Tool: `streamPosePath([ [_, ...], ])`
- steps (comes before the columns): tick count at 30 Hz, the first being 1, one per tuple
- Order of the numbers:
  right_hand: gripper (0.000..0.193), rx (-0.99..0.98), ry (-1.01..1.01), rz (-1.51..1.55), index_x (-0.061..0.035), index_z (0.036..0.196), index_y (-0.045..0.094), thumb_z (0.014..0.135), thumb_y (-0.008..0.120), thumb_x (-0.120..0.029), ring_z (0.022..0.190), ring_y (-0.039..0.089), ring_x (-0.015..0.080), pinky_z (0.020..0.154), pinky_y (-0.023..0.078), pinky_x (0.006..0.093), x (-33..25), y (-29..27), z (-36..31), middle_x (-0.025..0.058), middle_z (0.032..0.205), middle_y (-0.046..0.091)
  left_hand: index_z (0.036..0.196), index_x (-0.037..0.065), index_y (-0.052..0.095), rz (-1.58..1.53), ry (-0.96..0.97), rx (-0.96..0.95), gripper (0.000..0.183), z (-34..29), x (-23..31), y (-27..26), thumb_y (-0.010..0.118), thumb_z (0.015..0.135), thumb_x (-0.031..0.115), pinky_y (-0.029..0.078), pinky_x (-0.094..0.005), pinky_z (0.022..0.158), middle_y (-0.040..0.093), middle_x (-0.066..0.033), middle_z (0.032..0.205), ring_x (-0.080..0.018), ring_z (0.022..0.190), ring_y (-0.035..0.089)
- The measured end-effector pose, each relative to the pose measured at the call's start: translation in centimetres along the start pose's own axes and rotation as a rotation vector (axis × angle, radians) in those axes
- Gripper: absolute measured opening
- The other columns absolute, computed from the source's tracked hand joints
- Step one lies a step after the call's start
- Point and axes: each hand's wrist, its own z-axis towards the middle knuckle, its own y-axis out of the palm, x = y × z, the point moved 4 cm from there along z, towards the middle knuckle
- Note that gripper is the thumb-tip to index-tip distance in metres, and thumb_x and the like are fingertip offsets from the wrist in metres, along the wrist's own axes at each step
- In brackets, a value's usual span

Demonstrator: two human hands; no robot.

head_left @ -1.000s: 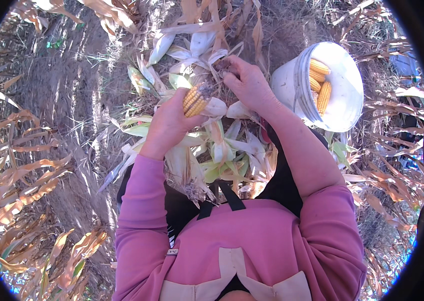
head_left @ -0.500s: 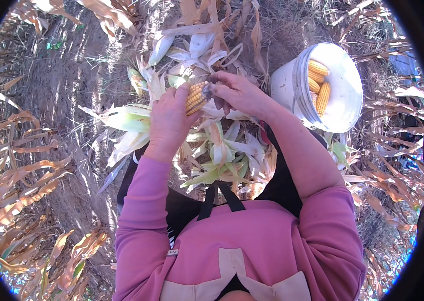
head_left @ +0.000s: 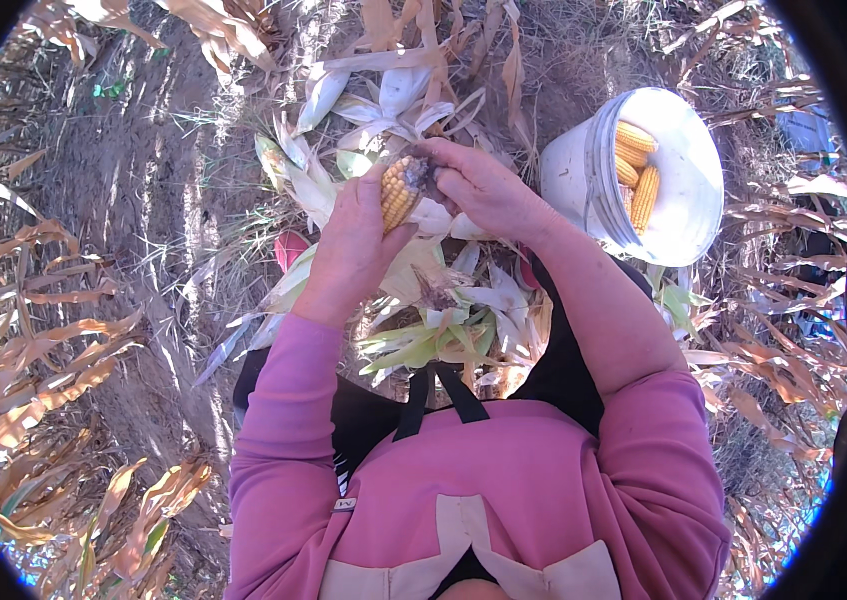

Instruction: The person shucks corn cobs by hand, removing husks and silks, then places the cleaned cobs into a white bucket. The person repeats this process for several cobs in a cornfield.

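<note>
Corn (head_left: 398, 200) was up near the middle, in the person's left hand (head_left: 343, 240), over a messy pile of husks (head_left: 433, 335). It was one bare ear, with yellow bumps and a fuzzy gray end that pointed up and to the right.

On the far left was a big bunch of dry brown leaves (head_left: 33, 360). Next to them was a strip of dirt (head_left: 138, 280) with stripes of sun and shade on it. Then came a small red thing (head_left: 290, 249), partly hidden beside the left hand, so I could not tell what it was. The left arm had a long pink sleeve (head_left: 288, 420). The left grip was closed snugly around the lower part of the corn.

Under the hands, the husks were white and light green, all piled up on the ground. Below the pile were two black straps (head_left: 458, 392) on the front of the pink top (head_left: 503, 460). The right hand (head_left: 483, 190) was right at the fuzzy gray end, with its fingers bent in. Its fingertips were dark and hard to see, so I could not tell if that grip had hold of anything.

Farther right was a white bucket (head_left: 568, 165) with some yellow ears (head_left: 645, 200) inside it. More dry leaves (head_left: 768, 390) were at the far right.
</note>
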Motion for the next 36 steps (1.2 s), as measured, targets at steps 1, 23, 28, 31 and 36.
streamPosePath([
  [1,0.036,0.005,0.019,0.044,0.0019,0.126,0.054,0.093,0.042,-0.008,0.073,0.054,0.0107,0.067,0.047,0.0271,0.1,-0.1,-0.1,0.0053,0.081,0.057,0.137,0.0,0.034,-0.019,0.0,-0.006,0.07,0.1,0.1,-0.1,0.073,0.081,0.013,0.044,-0.0399,0.098,0.053,-0.0221,0.122,-0.0362,0.114,0.055],
  [23,0.027,0.139,0.133,0.141,-0.0001,0.122,0.054,0.098,0.05,-0.009,0.07,0.053,0.0058,0.065,0.047,0.0228,0.3,-0.7,-0.2,0.0003,0.084,0.058,0.134,0.012,0.046,0.109,0.007,0.058,0.071,0.5,0.0,-0.5,0.078,0.072,0.013,0.047,-0.0432,0.087,0.052,-0.0155,0.106,-0.0351,0.101,0.055],
  [28,0.022,0.215,-0.052,0.131,0.0019,0.114,0.06,0.093,0.059,-0.008,0.074,0.056,0.0074,0.069,0.049,0.0247,0.1,-1.1,0.0,0.0036,0.089,0.064,0.135,0.012,0.047,0.105,-0.004,0.071,0.071,0.6,0.0,-1.0,0.079,0.072,0.015,0.048,-0.0437,0.087,0.053,-0.0162,0.105,-0.0352,0.1,0.056],
  [31,0.02,0.226,-0.106,0.062,0.0013,0.107,0.062,0.089,0.064,-0.008,0.076,0.058,0.0123,0.071,0.049,0.0283,0.4,-0.7,0.0,0.0073,0.089,0.065,0.136,0.012,0.046,0.1,-0.007,0.062,0.072,0.6,0.0,-0.9,0.079,0.072,0.016,0.048,-0.0435,0.086,0.053,-0.0162,0.104,-0.0351,0.098,0.056],
  [36,0.019,0.214,-0.122,-0.217,0.0001,0.101,0.061,0.086,0.067,-0.009,0.077,0.062,0.0234,0.072,0.049,0.034,0.0,-0.8,0.1,0.013,0.087,0.064,0.138,0.013,0.045,0.046,-0.028,0.024,0.075,0.5,-0.2,-0.4,0.079,0.072,0.019,0.048,-0.0435,0.086,0.054,-0.0162,0.104,-0.0355,0.098,0.058],
])
